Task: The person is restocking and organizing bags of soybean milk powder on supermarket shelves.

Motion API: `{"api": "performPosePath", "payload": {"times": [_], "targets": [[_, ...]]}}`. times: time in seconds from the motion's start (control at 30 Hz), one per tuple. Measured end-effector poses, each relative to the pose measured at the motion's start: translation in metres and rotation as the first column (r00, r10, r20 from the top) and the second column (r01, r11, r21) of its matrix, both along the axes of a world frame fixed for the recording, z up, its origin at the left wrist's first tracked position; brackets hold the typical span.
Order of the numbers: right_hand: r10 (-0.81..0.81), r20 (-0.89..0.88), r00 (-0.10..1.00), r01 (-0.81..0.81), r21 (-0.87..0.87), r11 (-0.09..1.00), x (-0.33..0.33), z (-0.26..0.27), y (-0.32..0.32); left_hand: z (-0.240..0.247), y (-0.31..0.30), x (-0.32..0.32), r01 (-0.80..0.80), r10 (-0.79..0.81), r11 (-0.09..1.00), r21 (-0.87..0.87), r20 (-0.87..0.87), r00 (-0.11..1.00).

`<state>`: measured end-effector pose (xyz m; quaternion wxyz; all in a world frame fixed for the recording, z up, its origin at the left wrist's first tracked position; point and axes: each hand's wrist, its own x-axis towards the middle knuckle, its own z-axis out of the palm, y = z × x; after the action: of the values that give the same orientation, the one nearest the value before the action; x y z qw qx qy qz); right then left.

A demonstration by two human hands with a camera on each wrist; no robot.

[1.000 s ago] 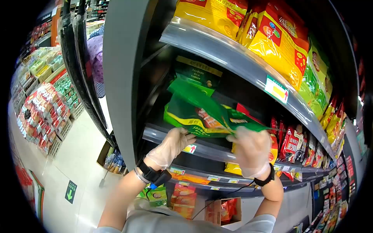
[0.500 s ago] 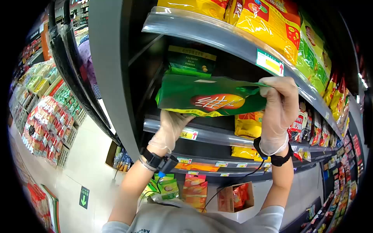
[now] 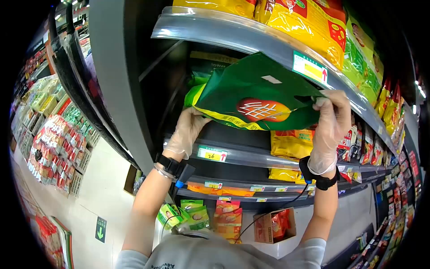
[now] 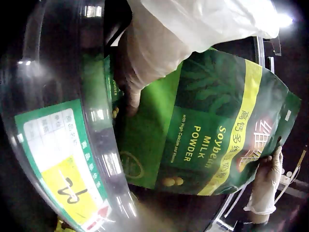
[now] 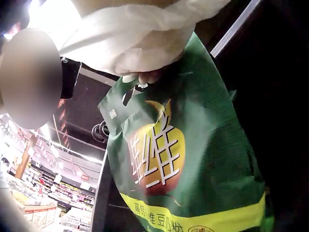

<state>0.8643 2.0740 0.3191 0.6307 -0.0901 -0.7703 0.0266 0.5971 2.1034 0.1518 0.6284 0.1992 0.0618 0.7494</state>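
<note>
A green bag of soybean milk powder [image 3: 264,85] with a yellow band and a red-and-yellow oval logo is held on its side in front of the middle shelf. My gloved right hand [image 3: 330,127] grips its top end at the handle cut-out, which also shows in the right wrist view beside the right hand [image 5: 140,46]. At the lower left corner, my gloved left hand [image 3: 182,130] holds the bag's bottom end, some fingers hidden behind it. In the left wrist view, a finger of the left hand [image 4: 159,43] lies along the light green bottom panel.
Behind it, another green soybean milk powder bag [image 3: 204,62] stands on the shelf. The upper shelf edge [image 3: 224,27] runs close above the held bag. Yellow bags [image 3: 291,143] sit to the right. A price tag [image 3: 212,154] fronts the shelf; an open carton [image 3: 264,228] is on the floor.
The bag has swung from lying low at the shelf to being raised, its front now tilted up. My right hand has moved up and right with its top end; the left hand has risen slightly.
</note>
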Motion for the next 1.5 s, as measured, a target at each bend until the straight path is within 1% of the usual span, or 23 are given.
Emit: {"api": "performPosePath", "payload": {"times": [0.07, 0.1, 0.23, 0.33, 0.4, 0.43, 0.47, 0.6, 0.67, 0.73, 0.77, 0.87, 0.9, 0.93, 1.0, 1.03, 1.07, 1.13, 1.17, 1.27, 1.33, 1.43, 1.5], "targets": [[-0.091, 0.108, 0.99, 0.088, 0.033, 0.996, 0.001, -0.004, -0.001, 0.007, -0.004, 0.001, -0.205, 0.175, 0.971, -0.119, -0.227, 0.958], [-0.162, 0.159, 0.974, 0.139, 0.15, 0.979, -0.003, -0.003, -0.006, 0.012, -0.007, 0.002, -0.314, 0.245, 0.936, -0.159, -0.344, 0.906], [-0.086, 0.244, 0.966, 0.08, 0.033, 0.996, -0.011, -0.016, -0.013, -0.009, -0.036, 0.011, -0.384, 0.313, 0.917, -0.106, -0.402, 0.86], [-0.109, 0.219, 0.97, 0.107, 0.022, 0.994, -0.017, -0.013, -0.011, -0.016, -0.031, 0.008, -0.411, 0.314, 0.898, -0.157, -0.423, 0.85], [-0.143, 0.172, 0.975, 0.15, -0.025, 0.988, -0.02, -0.008, -0.006, -0.023, -0.03, 0.011, -0.501, 0.409, 0.861, -0.083, -0.471, 0.782], [-0.115, 0.14, 0.983, 0.128, -0.087, 0.988, -0.021, -0.009, -0.001, -0.028, -0.027, 0.008, -0.742, 0.527, 0.658, 0.126, -0.781, 0.334], [-0.088, 0.105, 0.991, 0.103, -0.148, 0.984, -0.022, -0.01, 0.004, -0.025, -0.029, 0.007, -0.793, 0.459, 0.433, 0.428, -0.862, -0.215], [-0.132, 0.117, 0.984, 0.148, -0.135, 0.98, -0.027, -0.01, 0.01, -0.014, -0.051, 0.006, -0.664, 0.535, 0.57, 0.484, -0.832, -0.147], [-0.193, 0.124, 0.973, 0.207, -0.104, 0.973, -0.031, -0.009, 0.009, -0.009, -0.064, 0.014, -0.647, 0.518, 0.562, 0.515, -0.829, -0.209], [-0.19, 0.08, 0.978, 0.197, -0.088, 0.976, -0.035, -0.01, 0.01, -0.008, -0.073, 0.026, -0.636, 0.584, 0.434, 0.638, -0.737, -0.341], [-0.192, 0.036, 0.981, 0.194, -0.069, 0.979, -0.037, -0.009, 0.01, -0.006, -0.08, 0.035, -0.637, 0.605, 0.505, 0.583, -0.765, -0.22], [-0.192, -0.002, 0.981, 0.192, -0.068, 0.979, -0.042, -0.007, 0.009, -0.012, -0.088, 0.044, -0.508, 0.593, 0.545, 0.667, -0.735, -0.329], [-0.183, 0.001, 0.983, 0.182, -0.056, 0.982, -0.044, -0.007, 0.011, -0.016, -0.086, 0.04, -0.521, 0.601, 0.604, 0.604, -0.774, -0.2], [-0.182, 0.002, 0.983, 0.182, -0.056, 0.982, -0.045, -0.007, 0.011, -0.014, -0.088, 0.037, -0.522, 0.601, 0.603, 0.603, -0.774, -0.2], [-0.205, -0.012, 0.979, 0.204, -0.06, 0.977, -0.047, -0.004, 0.012, 0.002, -0.091, 0.03, -0.502, 0.452, 0.763, 0.407, -0.891, -0.036], [-0.205, -0.011, 0.979, 0.204, -0.06, 0.977, -0.048, -0.004, 0.014, 0.007, -0.09, 0.026, -0.468, 0.486, 0.612, 0.638, -0.77, -0.413], [-0.194, -0.02, 0.981, 0.192, -0.056, 0.98, -0.048, -0.003, 0.017, 0.012, -0.089, 0.024, -0.469, 0.486, 0.611, 0.637, -0.77, -0.413], [-0.181, -0.032, 0.983, 0.179, -0.052, 0.982, -0.051, -0.003, 0.02, 0.024, -0.089, 0.024, -0.456, 0.553, 0.592, 0.664, -0.747, -0.369], [-0.189, -0.028, 0.982, 0.188, -0.034, 0.982, -0.052, -0.003, 0.02, 0.039, -0.094, 0.033, -0.507, 0.545, 0.678, 0.532, -0.827, -0.139], [-0.162, -0.029, 0.986, 0.161, -0.025, 0.987, -0.052, -0.004, 0.021, 0.053, -0.083, 0.035, -0.546, 0.52, 0.718, 0.431, -0.854, 0.009], [-0.128, -0.041, 0.991, 0.127, -0.033, 0.991, -0.051, -0.004, 0.021, 0.057, -0.074, 0.033, -0.594, 0.575, 0.677, 0.434, -0.816, 0.06], [-0.308, 0.157, 0.938, 0.234, 0.367, 0.9, -0.048, -0.008, 0.022, 0.048, -0.052, 0.021, -0.669, 0.615, 0.64, 0.378, -0.774, 0.151], [-0.351, 0.219, 0.911, 0.222, 0.457, 0.861, -0.052, -0.014, 0.029, 0.055, -0.05, 0.015, -0.651, 0.614, 0.654, 0.384, -0.773, 0.16]]}}
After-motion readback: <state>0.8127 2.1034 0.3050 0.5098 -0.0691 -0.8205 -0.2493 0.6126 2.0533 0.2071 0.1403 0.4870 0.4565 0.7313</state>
